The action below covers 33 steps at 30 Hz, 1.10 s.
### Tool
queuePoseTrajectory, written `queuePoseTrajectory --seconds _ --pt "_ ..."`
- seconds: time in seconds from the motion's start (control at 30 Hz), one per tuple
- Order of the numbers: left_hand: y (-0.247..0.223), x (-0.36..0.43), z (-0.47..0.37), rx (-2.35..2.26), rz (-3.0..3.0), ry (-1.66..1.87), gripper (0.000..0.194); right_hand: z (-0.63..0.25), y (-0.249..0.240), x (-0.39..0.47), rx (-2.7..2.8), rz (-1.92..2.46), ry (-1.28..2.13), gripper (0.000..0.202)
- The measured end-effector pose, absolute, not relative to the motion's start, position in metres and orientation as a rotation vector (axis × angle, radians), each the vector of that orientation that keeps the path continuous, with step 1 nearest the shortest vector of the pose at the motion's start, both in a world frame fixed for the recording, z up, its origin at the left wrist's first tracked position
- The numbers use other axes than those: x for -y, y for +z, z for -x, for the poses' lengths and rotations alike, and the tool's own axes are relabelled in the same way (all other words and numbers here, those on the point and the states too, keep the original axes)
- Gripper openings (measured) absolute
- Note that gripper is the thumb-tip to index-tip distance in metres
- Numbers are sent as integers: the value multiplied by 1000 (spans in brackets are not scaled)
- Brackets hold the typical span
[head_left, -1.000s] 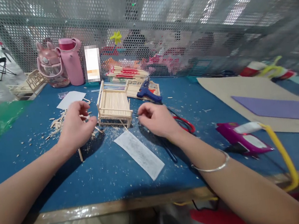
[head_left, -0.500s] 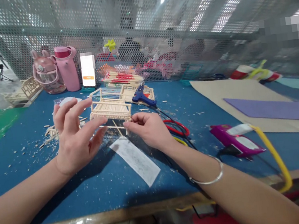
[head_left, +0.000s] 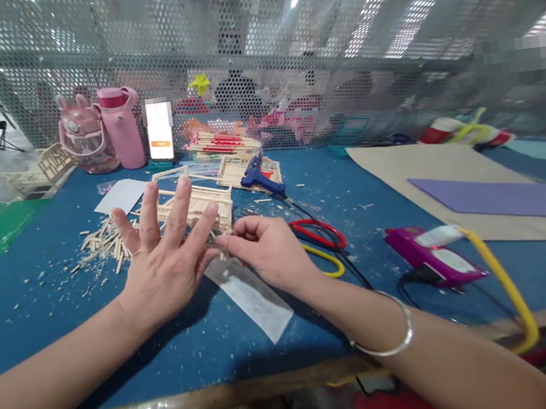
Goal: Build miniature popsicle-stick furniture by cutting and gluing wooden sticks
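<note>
A small model built of thin wooden sticks (head_left: 220, 201) is at the centre of the blue table, partly hidden behind my left hand (head_left: 165, 257). The fingers of that hand are spread over the model's near side, its thumb tip close to my right fingertips. My right hand (head_left: 268, 248) is closed in a pinch at the model's near right corner; what lies between the fingertips is too small to tell. Under the hands a pale paper strip (head_left: 258, 302) lies on the table. Loose sticks (head_left: 115, 240) are piled left of the model.
Behind the model are a blue glue gun (head_left: 262, 178), a lit phone (head_left: 160, 135) and two pink bottles (head_left: 124, 130). At the right lie a magenta tool (head_left: 433, 258) with a yellow strap and a purple sheet (head_left: 496, 197) on beige board.
My left hand has moved right and spread its fingers across the model. The model has tilted and shifted slightly left. My right fingertips have moved slightly left and down.
</note>
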<state>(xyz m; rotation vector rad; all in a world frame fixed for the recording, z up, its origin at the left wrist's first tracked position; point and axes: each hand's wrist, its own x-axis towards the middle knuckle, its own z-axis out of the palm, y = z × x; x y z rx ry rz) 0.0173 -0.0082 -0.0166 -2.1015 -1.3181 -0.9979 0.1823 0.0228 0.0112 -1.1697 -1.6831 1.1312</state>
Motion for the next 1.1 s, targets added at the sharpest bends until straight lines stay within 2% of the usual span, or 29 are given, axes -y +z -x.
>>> queuePoseTrajectory --seconds 0.57,0.7,0.77,0.83,0.93,1.1 --pt "-16 9 -16 1313 2169 -1037 59 -182 11 -22 1672 1161 1132 29" --pt "-9 5 -1 1393 2093 -1400 65 -183 11 -24 1625 1181 1148 28" --pt "-7 1 8 1616 2020 -1716 65 -184 11 -24 1616 1181 1160 27" --pt "-7 -3 16 1972 2106 -1936 56 -184 11 -25 1604 1159 1203 28" --pt "-8 -6 18 2299 2266 -2059 46 -186 10 -27 1605 1128 1256 30" --pt "-3 -2 11 2273 2156 -2198 43 -195 12 -35 1730 1123 1106 31"
